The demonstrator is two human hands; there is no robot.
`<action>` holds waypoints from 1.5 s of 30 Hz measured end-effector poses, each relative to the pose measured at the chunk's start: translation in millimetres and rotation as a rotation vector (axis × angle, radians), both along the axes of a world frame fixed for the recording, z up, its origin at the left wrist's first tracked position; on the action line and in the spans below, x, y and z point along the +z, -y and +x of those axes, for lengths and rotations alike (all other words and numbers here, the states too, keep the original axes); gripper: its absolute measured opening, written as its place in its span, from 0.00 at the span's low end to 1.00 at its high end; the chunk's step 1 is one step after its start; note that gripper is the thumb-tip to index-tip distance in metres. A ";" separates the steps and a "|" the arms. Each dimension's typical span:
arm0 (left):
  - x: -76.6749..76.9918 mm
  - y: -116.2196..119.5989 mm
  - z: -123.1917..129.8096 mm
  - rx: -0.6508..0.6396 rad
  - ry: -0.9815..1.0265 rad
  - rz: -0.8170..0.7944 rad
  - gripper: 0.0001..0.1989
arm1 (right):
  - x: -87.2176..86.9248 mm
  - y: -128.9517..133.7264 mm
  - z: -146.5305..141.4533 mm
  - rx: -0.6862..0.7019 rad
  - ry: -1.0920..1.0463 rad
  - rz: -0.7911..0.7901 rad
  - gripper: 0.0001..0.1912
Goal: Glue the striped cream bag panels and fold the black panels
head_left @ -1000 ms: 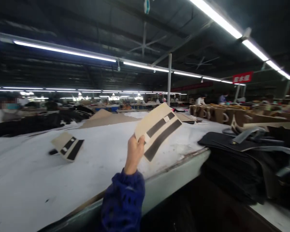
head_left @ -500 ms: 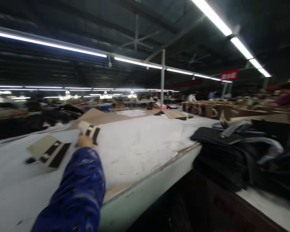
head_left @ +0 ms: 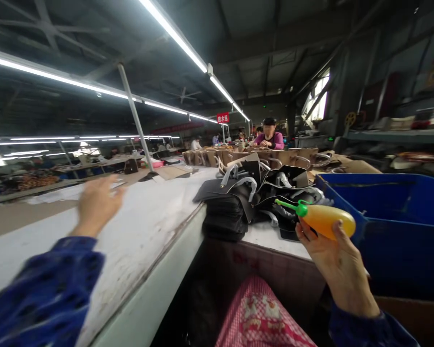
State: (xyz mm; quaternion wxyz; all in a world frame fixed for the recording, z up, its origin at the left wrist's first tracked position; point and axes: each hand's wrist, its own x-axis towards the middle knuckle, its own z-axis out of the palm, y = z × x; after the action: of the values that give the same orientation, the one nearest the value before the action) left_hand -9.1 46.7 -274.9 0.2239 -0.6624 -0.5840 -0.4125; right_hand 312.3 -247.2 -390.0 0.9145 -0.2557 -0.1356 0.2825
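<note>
In my right hand point(head_left: 342, 265) lies a squeeze bottle point(head_left: 329, 220) with yellow-orange contents and a green cap and nozzle. It is tilted on its side, nozzle pointing left, with my thumb and fingers around it. My left hand point(head_left: 99, 205) is raised over the white-covered table point(head_left: 148, 212), somewhat blurred, fingers apart and nothing in it. Between my hands, past the table's edge, sits a stack of black leather-like pieces point(head_left: 226, 212). Bags or panels with grey-wrapped handles point(head_left: 285, 178) are heaped beside it.
A blue bin point(head_left: 405, 241) stands at the right, close to my right hand. Brown bag-like pieces point(head_left: 235, 156) line up at the back, where a person in a purple top point(head_left: 280, 140) works. A metal post point(head_left: 135, 118) rises beyond the table. My red checked apron point(head_left: 260, 318) shows below.
The view has swung right. My left hand, earlier at pale pieces with black strips, now holds nothing. My right hand has come into view with the squeeze bottle.
</note>
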 end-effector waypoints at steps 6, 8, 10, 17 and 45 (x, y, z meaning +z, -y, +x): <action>-79.6 12.5 128.5 -0.608 -0.324 -0.286 0.16 | -4.1 8.8 12.1 0.001 -0.088 0.014 0.24; -101.8 8.4 182.6 -0.667 -0.345 -0.336 0.18 | -5.0 10.9 15.9 -0.008 -0.114 0.016 0.25; -115.3 2.7 218.5 -0.652 -0.327 -0.380 0.18 | -5.7 12.6 19.1 -0.023 -0.138 0.020 0.27; -107.9 -25.8 221.5 -0.558 -0.248 -0.398 0.20 | -6.3 9.4 22.0 -0.003 -0.173 0.052 0.33; -19.8 -1.3 135.2 -0.427 0.358 -0.167 0.15 | 6.6 -34.1 8.1 0.261 -0.240 0.130 0.34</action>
State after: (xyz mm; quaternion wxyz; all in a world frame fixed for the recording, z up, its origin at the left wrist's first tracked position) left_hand 126.1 48.0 -294.7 -0.0301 -0.7032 -0.4934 -0.5111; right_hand 320.4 -213.1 -383.4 0.8945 -0.1407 -0.0758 0.4176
